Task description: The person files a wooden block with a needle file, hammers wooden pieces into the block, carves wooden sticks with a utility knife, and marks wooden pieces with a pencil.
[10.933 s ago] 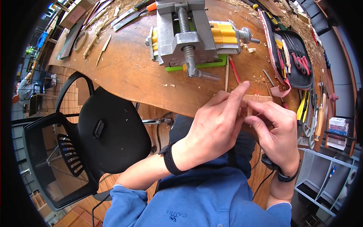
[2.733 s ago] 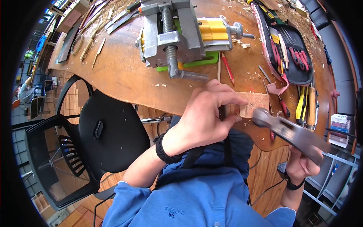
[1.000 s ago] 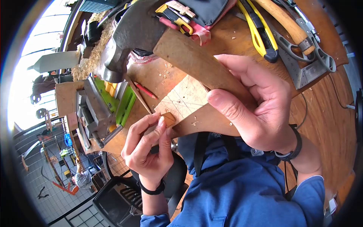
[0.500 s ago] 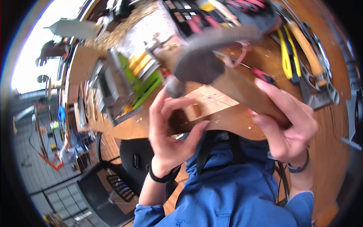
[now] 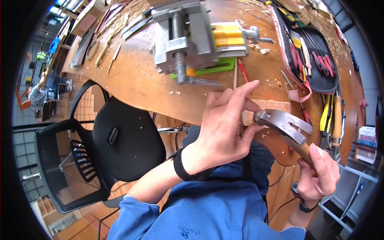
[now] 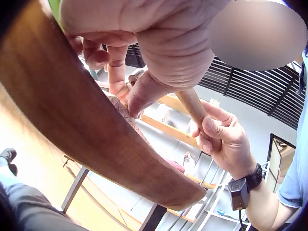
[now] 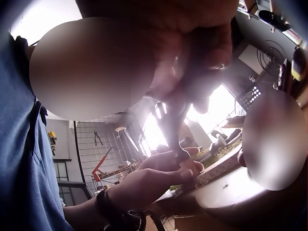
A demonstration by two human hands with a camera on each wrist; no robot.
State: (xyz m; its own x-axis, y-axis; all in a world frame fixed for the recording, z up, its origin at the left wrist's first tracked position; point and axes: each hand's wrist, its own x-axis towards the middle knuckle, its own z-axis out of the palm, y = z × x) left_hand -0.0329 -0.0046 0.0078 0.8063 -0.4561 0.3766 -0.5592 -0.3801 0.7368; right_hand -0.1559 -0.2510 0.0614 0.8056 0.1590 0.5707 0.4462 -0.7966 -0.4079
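At the table's front edge my left hand (image 5: 222, 126) pinches a small wooden block (image 5: 248, 119) between thumb and fingers, index finger raised. The block is on a thin wooden board (image 5: 278, 105) marked with pencil lines. My right hand (image 5: 320, 174) grips the wooden handle (image 5: 301, 149) of a claw hammer (image 5: 286, 125), its striking face right at the block and its claw toward the right. In the left wrist view the handle (image 6: 193, 107) runs from behind my left thumb to my right hand (image 6: 226, 137). My left fingers partly hide the block and board.
A grey vise (image 5: 186, 44) with a green base stands behind the hands. A red pencil (image 5: 243, 70), a tool pouch (image 5: 318, 60) and a yellow utility knife (image 5: 326, 114) lie to its right. A black chair (image 5: 128, 144) stands at the left, near the table edge.
A second ago the hammer was raised close to the head camera. It has since lowered to the block. My left fingers, spread half a second ago, have closed around the block. The head view has turned.
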